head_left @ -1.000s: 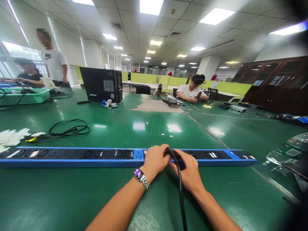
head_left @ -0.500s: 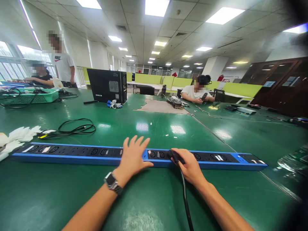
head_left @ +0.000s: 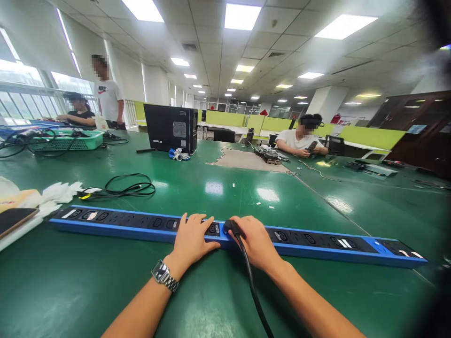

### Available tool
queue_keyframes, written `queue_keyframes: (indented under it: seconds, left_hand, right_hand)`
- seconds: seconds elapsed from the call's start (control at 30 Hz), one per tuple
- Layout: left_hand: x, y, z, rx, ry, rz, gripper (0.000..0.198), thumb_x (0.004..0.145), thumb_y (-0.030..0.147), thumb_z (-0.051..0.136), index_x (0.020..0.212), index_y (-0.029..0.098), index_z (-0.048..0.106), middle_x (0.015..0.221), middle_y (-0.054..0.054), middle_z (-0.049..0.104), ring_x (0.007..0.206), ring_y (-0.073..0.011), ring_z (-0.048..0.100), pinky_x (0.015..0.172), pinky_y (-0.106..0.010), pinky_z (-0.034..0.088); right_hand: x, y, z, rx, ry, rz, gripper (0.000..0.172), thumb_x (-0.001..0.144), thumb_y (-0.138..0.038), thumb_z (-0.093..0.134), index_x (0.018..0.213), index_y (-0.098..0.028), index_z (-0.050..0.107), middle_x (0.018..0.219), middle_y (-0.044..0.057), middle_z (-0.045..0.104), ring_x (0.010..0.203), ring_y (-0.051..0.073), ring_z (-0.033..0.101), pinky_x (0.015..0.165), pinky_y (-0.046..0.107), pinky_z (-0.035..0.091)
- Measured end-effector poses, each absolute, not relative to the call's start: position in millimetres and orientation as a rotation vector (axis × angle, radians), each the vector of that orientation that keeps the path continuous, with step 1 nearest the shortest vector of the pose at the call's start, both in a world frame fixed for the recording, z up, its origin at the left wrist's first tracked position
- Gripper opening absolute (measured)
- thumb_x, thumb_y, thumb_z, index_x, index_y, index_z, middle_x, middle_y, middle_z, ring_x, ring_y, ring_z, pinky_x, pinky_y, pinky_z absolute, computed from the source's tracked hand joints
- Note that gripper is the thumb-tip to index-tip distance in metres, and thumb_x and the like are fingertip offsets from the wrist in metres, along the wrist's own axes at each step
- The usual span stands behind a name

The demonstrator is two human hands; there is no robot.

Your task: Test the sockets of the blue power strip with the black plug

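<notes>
A long power strip [head_left: 116, 228] with a blue casing and black socket faces lies across the table in front of me. My left hand [head_left: 193, 234] is laid over its middle, fingers curled over the far edge and thumb along the near side. Just to the right, my right hand [head_left: 254, 241] grips a black plug [head_left: 231, 227] from above, at a blue section of the strip. Whether its pins are in a socket is hidden. From the plug a black cable [head_left: 254, 293] runs down toward me and out of view.
The green table [head_left: 310, 300] has a coiled black cable [head_left: 130, 185] and white gloves [head_left: 61, 192] at left. Farther back are a black computer case [head_left: 171, 127], a green basket [head_left: 82, 141] and gadget parts [head_left: 269, 155]. A seated person [head_left: 299, 141] handles a dark object across the table.
My right hand has moved the plug left along the strip to the blue section. My left hand's spread fingers have come down and curled onto the strip. The view has shifted left.
</notes>
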State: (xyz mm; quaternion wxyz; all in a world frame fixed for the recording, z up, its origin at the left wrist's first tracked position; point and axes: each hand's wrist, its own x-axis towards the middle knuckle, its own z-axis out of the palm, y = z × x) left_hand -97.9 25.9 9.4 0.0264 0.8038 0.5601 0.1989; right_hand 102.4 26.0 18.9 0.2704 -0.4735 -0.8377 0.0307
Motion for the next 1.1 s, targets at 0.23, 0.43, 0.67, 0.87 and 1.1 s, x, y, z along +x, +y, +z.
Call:
queue_keyframes:
  seconds: [0.23, 0.43, 0.67, 0.87, 1.1]
  left_hand:
    - [-84, 26, 15, 2.497, 1.311, 0.903, 0.055, 0.082, 0.023, 0.066, 0.135, 0.027, 0.052, 0.129, -0.005, 0.062, 0.119, -0.0232, 0.055, 0.105, -0.044, 0.039]
    - [-73, 37, 2, 2.505, 1.211, 1.112, 0.036, 0.082, 0.008, 0.060, 0.115, 0.021, 0.065, 0.108, -0.007, 0.070, 0.102, -0.0231, 0.060, 0.091, -0.041, 0.049]
    - [-38, 34, 13, 2.377, 0.991, 1.546, 0.037, 0.087, 0.008, 0.048, 0.119, 0.021, 0.062, 0.111, -0.008, 0.067, 0.103, -0.0196, 0.062, 0.091, -0.035, 0.052]
    - [40, 42, 13, 2.315, 1.055, 1.297, 0.030, 0.083, 0.004, 0.056, 0.108, 0.018, 0.066, 0.103, -0.007, 0.071, 0.095, -0.0197, 0.066, 0.089, -0.034, 0.054]
    - [51, 47, 4, 2.566, 1.007, 1.043, 0.031, 0.084, 0.006, 0.056, 0.112, 0.017, 0.062, 0.106, -0.008, 0.066, 0.097, -0.0205, 0.064, 0.087, -0.034, 0.054]
  right_hand:
    - [109, 20, 14, -1.370, -2.321, -0.050, 0.046, 0.083, -0.023, 0.055, 0.129, -0.025, 0.054, 0.136, 0.010, 0.056, 0.121, 0.028, 0.048, 0.105, 0.054, 0.032]
    - [218, 11, -24, -1.650, -1.860, -0.181, 0.059, 0.084, -0.045, 0.054, 0.135, -0.015, 0.049, 0.136, 0.017, 0.055, 0.126, 0.030, 0.049, 0.105, 0.051, 0.039]
    - [247, 5, -43, -1.705, -1.783, -0.226, 0.048, 0.090, -0.053, 0.045, 0.121, -0.020, 0.062, 0.134, 0.012, 0.058, 0.124, 0.031, 0.049, 0.104, 0.055, 0.039]
    - [243, 2, -42, -1.685, -1.810, -0.210, 0.049, 0.091, -0.051, 0.046, 0.127, -0.021, 0.059, 0.138, 0.010, 0.055, 0.129, 0.030, 0.045, 0.106, 0.053, 0.037]
    - [237, -2, -34, -1.627, -1.785, -0.180, 0.048, 0.088, -0.048, 0.053, 0.127, -0.021, 0.057, 0.135, 0.012, 0.058, 0.126, 0.030, 0.048, 0.106, 0.056, 0.035]
